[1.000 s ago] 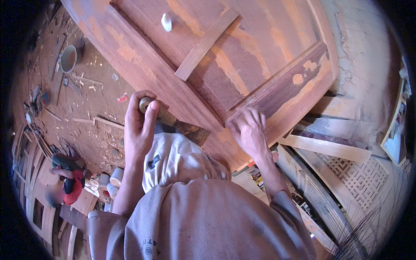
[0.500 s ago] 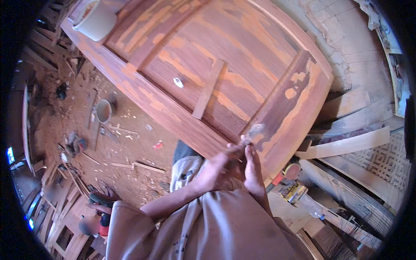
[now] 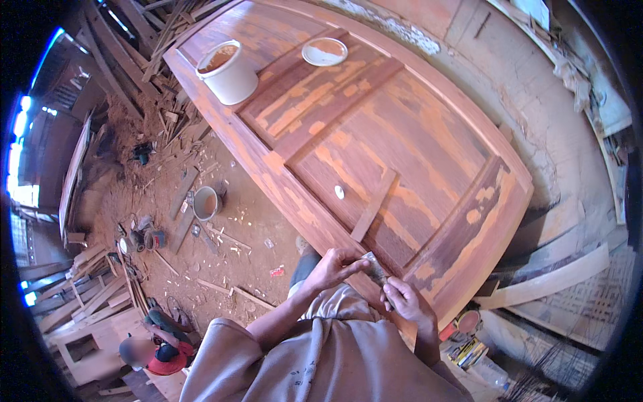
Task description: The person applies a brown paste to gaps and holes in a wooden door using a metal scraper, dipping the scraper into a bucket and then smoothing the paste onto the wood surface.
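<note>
My left hand and my right hand are close together over the near edge of a reddish wooden door panel. Between them is a small, flat, smeared grey scraper. The fingers of my right hand close on its lower end, while my left thumb and fingers pinch its upper end. Orange-brown filler lies in patches and streaks over the door. A narrow wooden strip rests on the door's recessed panel just beyond my hands, with a small white object left of it.
A white bucket of orange-brown filler and a smeared round lid sit on the door's far part. Another bucket stands on the littered floor at left. A person sits at lower left. Boards and a plastic bottle lie at right.
My view has shifted, bringing the filler bucket and the lid further into sight. My hands, blurred together before, are now slightly apart with the scraper showing between them.
</note>
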Tool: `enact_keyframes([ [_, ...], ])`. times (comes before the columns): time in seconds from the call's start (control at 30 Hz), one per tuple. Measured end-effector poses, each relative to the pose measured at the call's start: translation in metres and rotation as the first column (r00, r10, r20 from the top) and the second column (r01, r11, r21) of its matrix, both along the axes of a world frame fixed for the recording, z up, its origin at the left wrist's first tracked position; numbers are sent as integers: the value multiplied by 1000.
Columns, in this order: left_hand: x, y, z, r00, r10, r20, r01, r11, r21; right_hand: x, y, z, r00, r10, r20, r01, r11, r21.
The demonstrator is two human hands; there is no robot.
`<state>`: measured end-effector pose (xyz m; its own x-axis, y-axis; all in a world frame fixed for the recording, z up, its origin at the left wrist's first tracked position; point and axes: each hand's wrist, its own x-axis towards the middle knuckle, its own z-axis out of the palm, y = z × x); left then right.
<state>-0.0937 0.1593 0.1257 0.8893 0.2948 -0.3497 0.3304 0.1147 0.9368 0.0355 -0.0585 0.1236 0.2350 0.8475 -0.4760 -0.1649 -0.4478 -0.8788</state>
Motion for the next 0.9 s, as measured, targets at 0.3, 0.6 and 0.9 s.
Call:
enact_keyframes([
  [0.3, -66, 130, -33, 981, -121, 155, 127, 991, -32, -11, 126, 7, 918, 397, -7, -396, 917, -52],
  [0.6, -149, 340, -25, 732, 679, -56, -653, 677, -340, -20, 372, 48, 958, 145, 249, -166, 984, 65],
  [0.9, -339, 479, -64, 134, 990, -51, -983, 126, -131, 17, 719, 105, 308, 103, 946, -406, 913, 33],
])
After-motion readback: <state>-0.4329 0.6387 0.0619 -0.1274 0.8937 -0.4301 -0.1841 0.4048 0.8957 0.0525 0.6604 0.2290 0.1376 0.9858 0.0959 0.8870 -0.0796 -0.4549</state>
